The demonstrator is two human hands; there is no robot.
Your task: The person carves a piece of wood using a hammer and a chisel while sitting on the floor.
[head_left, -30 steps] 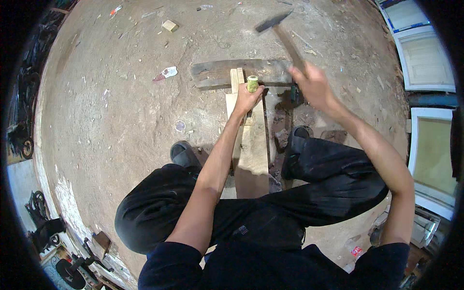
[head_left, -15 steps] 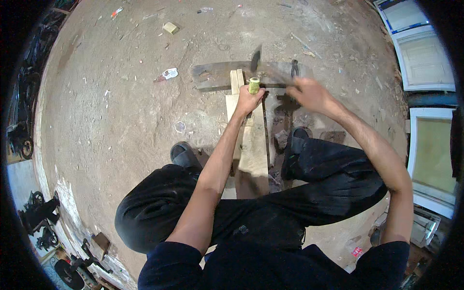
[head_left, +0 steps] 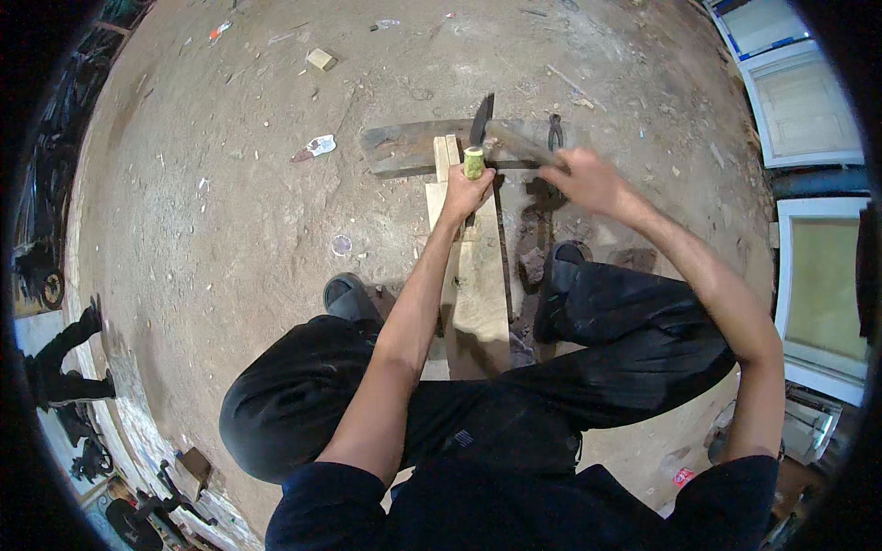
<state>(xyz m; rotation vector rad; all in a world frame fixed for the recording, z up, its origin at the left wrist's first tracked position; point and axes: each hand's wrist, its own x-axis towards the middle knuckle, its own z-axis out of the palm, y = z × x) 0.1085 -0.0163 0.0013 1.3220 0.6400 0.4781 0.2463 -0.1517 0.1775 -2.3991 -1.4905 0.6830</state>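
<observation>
My left hand (head_left: 469,193) is wrapped round the yellow-green handle of a chisel (head_left: 473,163), which stands up from a pale timber piece (head_left: 482,266); its blade is hidden beneath my fist. My right hand (head_left: 588,179) grips the wooden shaft of a hammer (head_left: 481,121), and its dark head is right at the top of the chisel handle. Between my feet the timber runs lengthwise. Its far end, with a narrow tongue (head_left: 446,151), rests on a weathered grey plank (head_left: 395,150) lying crosswise.
Dark pincers (head_left: 555,133) lie at the plank's right part. A small wood block (head_left: 322,60) and scattered litter are on the dirt floor. White-framed panels (head_left: 822,294) line the right side. At the left edge another person's dark-trousered legs (head_left: 69,363) show.
The hammer has come down to the chisel's top from slightly above it. My left hand stays around the handle. At the left edge, the other person's legs have shifted.
</observation>
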